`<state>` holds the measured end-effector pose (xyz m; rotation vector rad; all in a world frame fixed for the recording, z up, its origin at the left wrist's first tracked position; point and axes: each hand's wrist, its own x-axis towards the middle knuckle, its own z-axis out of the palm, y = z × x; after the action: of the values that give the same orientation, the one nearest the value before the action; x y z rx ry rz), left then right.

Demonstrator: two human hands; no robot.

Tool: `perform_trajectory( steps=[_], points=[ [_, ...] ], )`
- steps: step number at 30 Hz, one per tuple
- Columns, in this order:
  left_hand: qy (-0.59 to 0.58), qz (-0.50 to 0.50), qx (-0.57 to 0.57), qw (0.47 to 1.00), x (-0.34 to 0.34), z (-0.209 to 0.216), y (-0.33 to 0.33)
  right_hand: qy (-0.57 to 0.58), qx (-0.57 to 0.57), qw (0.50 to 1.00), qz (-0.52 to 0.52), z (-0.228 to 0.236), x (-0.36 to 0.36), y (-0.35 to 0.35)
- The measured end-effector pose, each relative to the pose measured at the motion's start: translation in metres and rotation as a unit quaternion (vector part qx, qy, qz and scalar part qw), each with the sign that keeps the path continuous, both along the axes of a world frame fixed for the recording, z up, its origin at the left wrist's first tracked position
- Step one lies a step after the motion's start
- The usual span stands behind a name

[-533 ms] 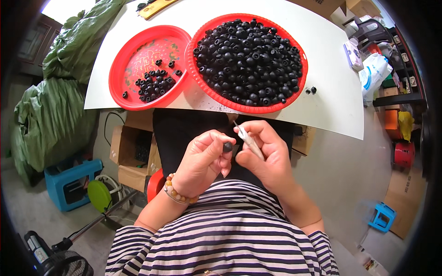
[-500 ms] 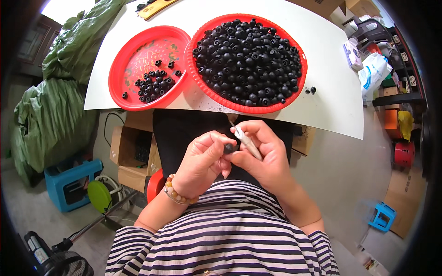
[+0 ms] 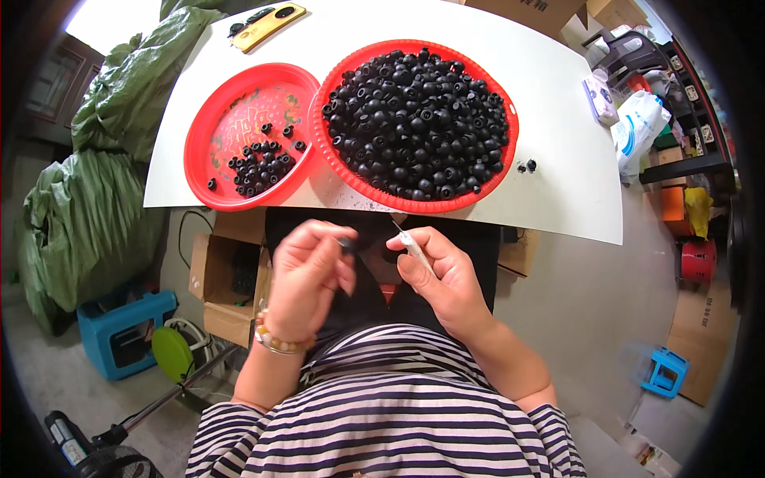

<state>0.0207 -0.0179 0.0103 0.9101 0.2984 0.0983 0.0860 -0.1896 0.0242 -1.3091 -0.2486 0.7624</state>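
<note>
My left hand (image 3: 301,279), slightly blurred and wearing a beaded bracelet, pinches a small round black piece (image 3: 347,244) between thumb and fingers. To its right, my right hand (image 3: 448,280) grips a slim knife (image 3: 414,249) with a white wrapped handle, its thin point toward the table. The hands are apart, over my lap just before the table edge. Beyond them stands a red basin (image 3: 512,131) heaped with round, hollow-ended black pieces (image 3: 422,119). A shallow red tray (image 3: 209,135) beside it on the left holds a smaller group of like pieces (image 3: 263,169).
A yellow-cased phone (image 3: 271,28) lies at the far left of the white table (image 3: 562,195). Two loose black pieces (image 3: 531,166) sit right of the basin. An open cardboard box (image 3: 219,275) and a blue stool (image 3: 127,334) stand low on the left.
My left hand has moved left with the black piece, away from the knife. My right hand keeps its grip and stays nearly in place. The view has shifted slightly.
</note>
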Motion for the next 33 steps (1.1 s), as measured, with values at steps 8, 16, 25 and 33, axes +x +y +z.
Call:
perform_trajectory(
  steps=[8,16,25,33],
  points=[
    [0.031,0.260,0.571,0.778,0.037,-0.013,0.098,0.030,0.005,0.999,0.032,-0.017,-0.010,-0.004],
    [0.009,0.218,0.613,0.760,0.053,0.008,0.064,-0.009,-0.035,0.995,0.093,-0.007,-0.009,-0.005],
    [-0.077,0.082,0.747,0.655,0.090,0.021,0.031,-0.025,-0.046,0.995,0.088,-0.009,-0.014,-0.008],
    [-0.004,0.025,0.762,0.647,0.098,0.032,0.029,-0.027,-0.052,0.994,0.088,-0.010,-0.015,-0.008]
  ],
)
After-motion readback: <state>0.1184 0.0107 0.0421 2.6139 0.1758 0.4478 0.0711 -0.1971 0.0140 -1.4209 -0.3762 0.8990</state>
